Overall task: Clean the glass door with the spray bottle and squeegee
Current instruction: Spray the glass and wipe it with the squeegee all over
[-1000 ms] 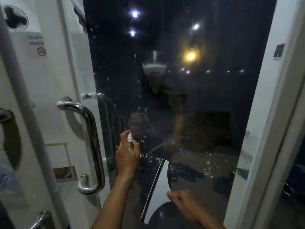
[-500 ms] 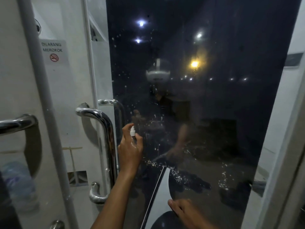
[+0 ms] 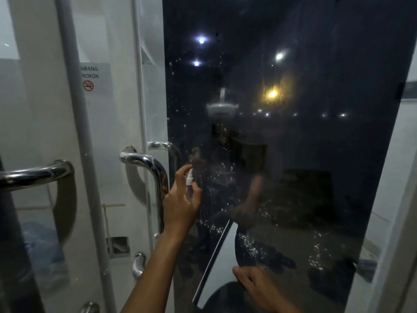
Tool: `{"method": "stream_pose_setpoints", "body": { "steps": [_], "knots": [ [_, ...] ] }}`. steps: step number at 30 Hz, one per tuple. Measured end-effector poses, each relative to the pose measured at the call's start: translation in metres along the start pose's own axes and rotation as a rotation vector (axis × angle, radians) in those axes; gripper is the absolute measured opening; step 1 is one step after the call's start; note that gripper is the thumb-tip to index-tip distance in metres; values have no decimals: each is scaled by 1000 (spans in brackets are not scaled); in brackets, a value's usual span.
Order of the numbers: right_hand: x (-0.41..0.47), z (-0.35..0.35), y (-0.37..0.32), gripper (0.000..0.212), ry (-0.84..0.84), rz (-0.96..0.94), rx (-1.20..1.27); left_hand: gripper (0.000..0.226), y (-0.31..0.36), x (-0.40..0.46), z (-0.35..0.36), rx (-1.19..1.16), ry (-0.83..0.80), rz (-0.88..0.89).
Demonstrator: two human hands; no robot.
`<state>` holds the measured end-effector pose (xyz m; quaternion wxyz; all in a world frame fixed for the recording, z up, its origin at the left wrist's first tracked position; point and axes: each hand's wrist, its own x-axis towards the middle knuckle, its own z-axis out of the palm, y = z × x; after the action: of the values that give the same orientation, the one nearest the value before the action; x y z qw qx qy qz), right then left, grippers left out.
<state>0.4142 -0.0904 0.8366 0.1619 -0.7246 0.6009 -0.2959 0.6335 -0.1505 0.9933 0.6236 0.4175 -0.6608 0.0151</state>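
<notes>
Head view: left hand (image 3: pixel 180 206) grips a small white-capped spray bottle (image 3: pixel 189 180) near the droplet-speckled dark glass door (image 3: pixel 293 166), right hand (image 3: pixel 257 288) holding a flat white squeegee (image 3: pixel 220 265).

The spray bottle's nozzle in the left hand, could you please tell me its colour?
White; the spray bottle nozzle shows best in the head view, above the left hand.

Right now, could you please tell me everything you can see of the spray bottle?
The spray bottle is small, with a white nozzle on top and a clear-looking body, mostly hidden in the left hand, which grips it upright. It sits close to the droplet-speckled glass door, just right of the chrome handle, nozzle facing the glass.
</notes>
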Motion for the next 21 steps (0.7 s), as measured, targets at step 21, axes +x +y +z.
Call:
{"method": "stream_pose_setpoints", "body": {
  "steps": [21],
  "knots": [
    [132,-129,-103,70,120,-133,-654,40,-1,54,-52,217,-34,229]
  ]
}}
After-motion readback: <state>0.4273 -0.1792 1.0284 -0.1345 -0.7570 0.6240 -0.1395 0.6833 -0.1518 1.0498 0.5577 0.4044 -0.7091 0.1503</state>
